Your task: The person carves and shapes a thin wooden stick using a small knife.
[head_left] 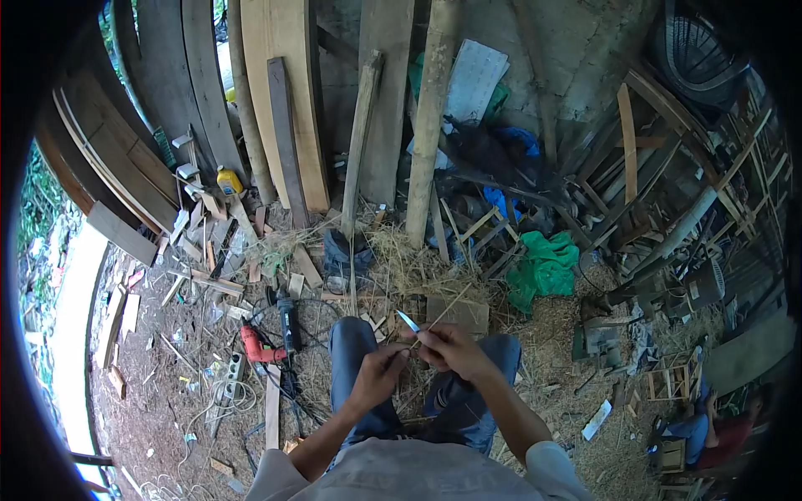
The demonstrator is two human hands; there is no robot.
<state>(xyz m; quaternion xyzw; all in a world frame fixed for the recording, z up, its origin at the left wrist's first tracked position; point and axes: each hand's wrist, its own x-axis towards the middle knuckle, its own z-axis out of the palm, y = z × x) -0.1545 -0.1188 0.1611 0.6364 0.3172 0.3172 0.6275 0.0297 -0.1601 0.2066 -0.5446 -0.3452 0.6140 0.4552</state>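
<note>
Between knees [354, 336], knife [407, 321] (slanted), tip forward-left

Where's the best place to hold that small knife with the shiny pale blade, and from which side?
Probably the handle end, within the right hand, approached from the right: its narrow, pale, pointed blade sticks out bare, forward and left. The hand hides the handle itself.

left hand [378, 374] curled; right hand [457, 351] curled; fingers [429, 337] close, perhaps touching
</note>
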